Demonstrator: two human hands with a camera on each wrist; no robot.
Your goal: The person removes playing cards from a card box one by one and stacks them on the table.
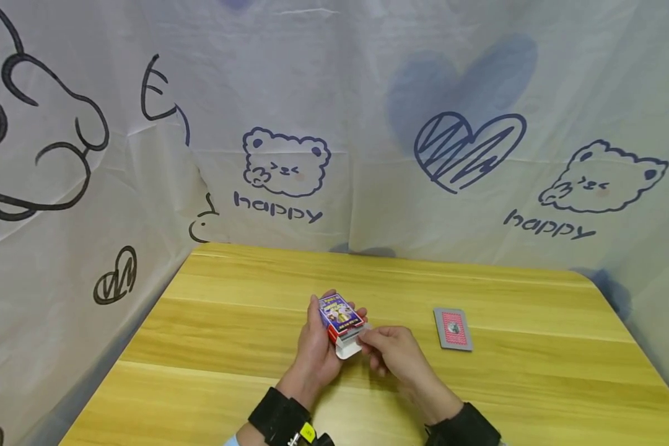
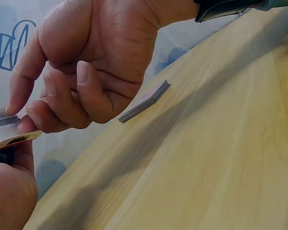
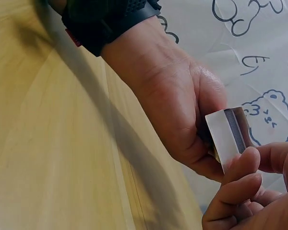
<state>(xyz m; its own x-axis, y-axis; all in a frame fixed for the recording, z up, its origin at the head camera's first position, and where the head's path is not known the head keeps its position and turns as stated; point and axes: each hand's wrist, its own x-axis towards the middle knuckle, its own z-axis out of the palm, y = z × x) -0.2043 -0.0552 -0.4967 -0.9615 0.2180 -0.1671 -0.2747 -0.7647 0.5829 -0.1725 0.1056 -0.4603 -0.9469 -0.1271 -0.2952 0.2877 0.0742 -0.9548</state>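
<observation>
The card box (image 1: 341, 314) is gripped above the table (image 1: 228, 347) by the left hand (image 1: 318, 356), its open flap (image 1: 348, 347) pinched by the right hand (image 1: 393, 353), while the card stack (image 1: 453, 329) lies out, well apart.

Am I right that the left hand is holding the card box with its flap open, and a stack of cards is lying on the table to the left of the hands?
Not quite. The left hand does hold the card box with its flap open, but the stack of cards lies on the table to the right of the hands, as the head view shows.
</observation>
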